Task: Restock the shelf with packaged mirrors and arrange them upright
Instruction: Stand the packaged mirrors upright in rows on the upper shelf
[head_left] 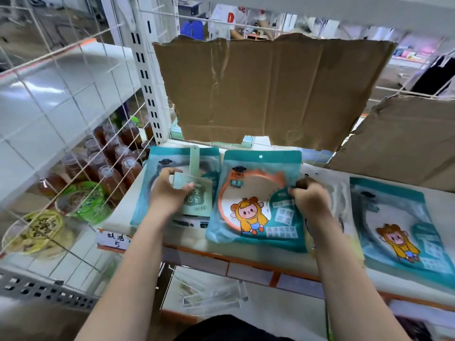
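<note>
The right hand has its fingers clamped on the edge of a teal mirror packet printed with an orange ring and a yellow cartoon child. It lies flat on the shelf. Left of them, the left hand grips a pale green card over a 2nd packet. A 3rd packet lies to their right.

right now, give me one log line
left hand holds green packet | right hand pinches orange mirror pack | pack flat on shelf
</note>
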The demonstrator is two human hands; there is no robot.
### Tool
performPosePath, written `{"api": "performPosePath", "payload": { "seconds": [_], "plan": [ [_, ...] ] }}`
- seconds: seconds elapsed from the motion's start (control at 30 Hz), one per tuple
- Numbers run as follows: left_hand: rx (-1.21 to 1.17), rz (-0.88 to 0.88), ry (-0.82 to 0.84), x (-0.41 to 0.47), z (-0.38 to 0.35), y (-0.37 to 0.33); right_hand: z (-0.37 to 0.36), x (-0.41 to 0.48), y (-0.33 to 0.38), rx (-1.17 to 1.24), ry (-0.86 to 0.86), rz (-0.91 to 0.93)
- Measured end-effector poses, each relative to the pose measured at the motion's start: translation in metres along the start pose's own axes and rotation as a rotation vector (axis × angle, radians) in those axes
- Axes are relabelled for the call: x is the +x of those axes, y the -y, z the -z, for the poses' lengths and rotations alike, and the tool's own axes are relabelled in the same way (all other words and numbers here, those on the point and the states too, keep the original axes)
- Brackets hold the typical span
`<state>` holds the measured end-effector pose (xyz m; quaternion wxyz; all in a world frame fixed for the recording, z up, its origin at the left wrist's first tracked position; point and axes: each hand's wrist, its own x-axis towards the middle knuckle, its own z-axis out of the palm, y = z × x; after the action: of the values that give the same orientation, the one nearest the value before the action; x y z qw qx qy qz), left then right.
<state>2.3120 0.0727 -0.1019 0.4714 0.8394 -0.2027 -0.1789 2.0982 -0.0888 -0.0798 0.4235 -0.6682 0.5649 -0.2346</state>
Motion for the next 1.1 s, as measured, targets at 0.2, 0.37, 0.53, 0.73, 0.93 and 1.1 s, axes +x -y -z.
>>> {"api": "performPosePath", "payload": {
  "seconds": [0.2, 0.37, 0.53, 0.73, 0.93, 1.1],
  "plan": [
    [-0.296, 0.072, 0.180, -0.002, 0.007, -0.003, 0.001, -0.019, 0.018, 0.634, 0.307, -0.168],
    [-0.433, 0.123, 0.247, -0.001, 0.012, -0.008, 0.007, -0.019, 0.002, 0.633, 0.382, -0.213],
    [-0.562, 0.071, 0.288, -0.005, 0.010, -0.021, 0.029, -0.028, -0.016, 0.909, 0.360, -0.140],
    [-0.744, 0.031, 0.370, -0.020, -0.018, -0.051, 0.062, -0.041, -0.042, 1.002, 0.192, -0.169],
    [-0.759, 0.044, 0.482, -0.050, -0.078, -0.079, 0.116, -0.063, -0.079, 1.066, 0.039, -0.164],
    [-0.697, -0.001, 0.600, -0.084, -0.128, -0.113, 0.173, -0.077, -0.109, 1.069, -0.091, -0.130]
  ]
}}
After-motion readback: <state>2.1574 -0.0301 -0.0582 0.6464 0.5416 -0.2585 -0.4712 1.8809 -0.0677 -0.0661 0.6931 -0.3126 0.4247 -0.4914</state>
